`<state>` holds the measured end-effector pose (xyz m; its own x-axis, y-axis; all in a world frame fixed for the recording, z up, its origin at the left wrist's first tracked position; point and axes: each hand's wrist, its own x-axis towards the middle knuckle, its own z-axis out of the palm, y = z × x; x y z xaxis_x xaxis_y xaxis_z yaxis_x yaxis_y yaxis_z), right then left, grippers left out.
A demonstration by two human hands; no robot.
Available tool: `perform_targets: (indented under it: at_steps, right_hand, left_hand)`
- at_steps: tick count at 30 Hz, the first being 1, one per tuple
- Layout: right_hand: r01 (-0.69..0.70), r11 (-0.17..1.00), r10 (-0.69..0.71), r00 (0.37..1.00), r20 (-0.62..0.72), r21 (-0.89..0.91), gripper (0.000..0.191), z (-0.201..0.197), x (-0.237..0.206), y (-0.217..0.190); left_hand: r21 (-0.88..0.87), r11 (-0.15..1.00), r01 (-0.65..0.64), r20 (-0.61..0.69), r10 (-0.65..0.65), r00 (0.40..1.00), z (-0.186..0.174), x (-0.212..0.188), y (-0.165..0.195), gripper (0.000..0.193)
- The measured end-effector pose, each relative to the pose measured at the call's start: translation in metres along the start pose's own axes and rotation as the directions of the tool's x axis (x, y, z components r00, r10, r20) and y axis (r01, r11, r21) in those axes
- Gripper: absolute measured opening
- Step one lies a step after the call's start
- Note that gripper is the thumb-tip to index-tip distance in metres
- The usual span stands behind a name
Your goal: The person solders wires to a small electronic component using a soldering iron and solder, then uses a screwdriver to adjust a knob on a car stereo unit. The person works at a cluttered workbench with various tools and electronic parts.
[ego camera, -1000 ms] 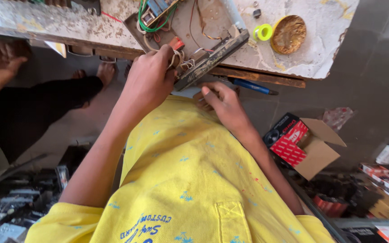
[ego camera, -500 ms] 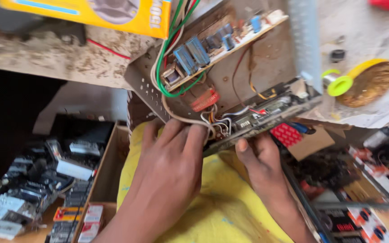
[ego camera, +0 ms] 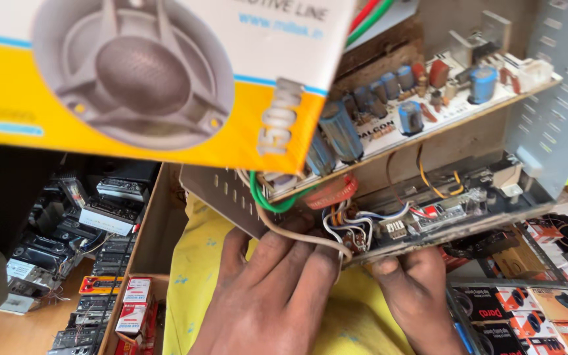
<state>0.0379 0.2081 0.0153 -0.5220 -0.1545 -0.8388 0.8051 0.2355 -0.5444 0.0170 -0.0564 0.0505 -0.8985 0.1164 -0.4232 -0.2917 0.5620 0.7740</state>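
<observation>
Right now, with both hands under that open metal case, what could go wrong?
1. The left hand presses its fingers into the loose bundle of wires; a tug might pull one off its joint.
2. The metal case is tilted and seems propped mainly by the right hand; it could slip.
3. The yellow cardboard box overhangs the circuit board, hiding part of it from view.

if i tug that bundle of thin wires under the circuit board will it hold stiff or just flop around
Probably floppy: the wire bundle loops and curls loosely between the circuit board and the metal chassis. Likely fragile at the ends too, since the strands look thin and end at small connectors. The left hand presses against them, and the beige lead bends over its fingers, suggesting little stiffness.
</observation>
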Motion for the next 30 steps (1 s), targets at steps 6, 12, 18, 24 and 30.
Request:
perform_targets:
  at_steps: [6,12,18,24,30]
  right_hand:
    - [-0.026,0.999,0.026,1.0,-0.007,0.029,0.049,-0.002,-0.003,-0.002]
    - [-0.026,0.997,0.027,1.0,-0.015,0.079,0.048,-0.001,-0.004,-0.001]
    - [0.005,0.987,0.001,0.999,-0.039,0.159,0.05,0.004,-0.005,0.002]
    - [0.013,0.983,-0.005,0.999,-0.041,0.182,0.052,0.005,-0.001,0.005]
    - [0.032,0.975,-0.02,0.998,-0.059,0.222,0.052,0.016,0.002,0.003]
  left_hand:
    - [0.047,0.999,-0.011,-0.054,0.014,0.998,0.004,0.004,0.002,0.036]
    - [0.061,0.997,0.047,-0.073,-0.043,0.996,0.0,0.007,0.007,0.036]
    - [0.121,0.993,0.008,-0.112,0.005,0.994,0.002,0.003,0.005,0.031]
    - [0.194,0.981,0.009,-0.102,0.011,0.995,0.007,0.005,0.004,0.035]
    - [0.124,0.991,-0.047,-0.084,0.058,0.995,-0.003,0.006,0.003,0.032]
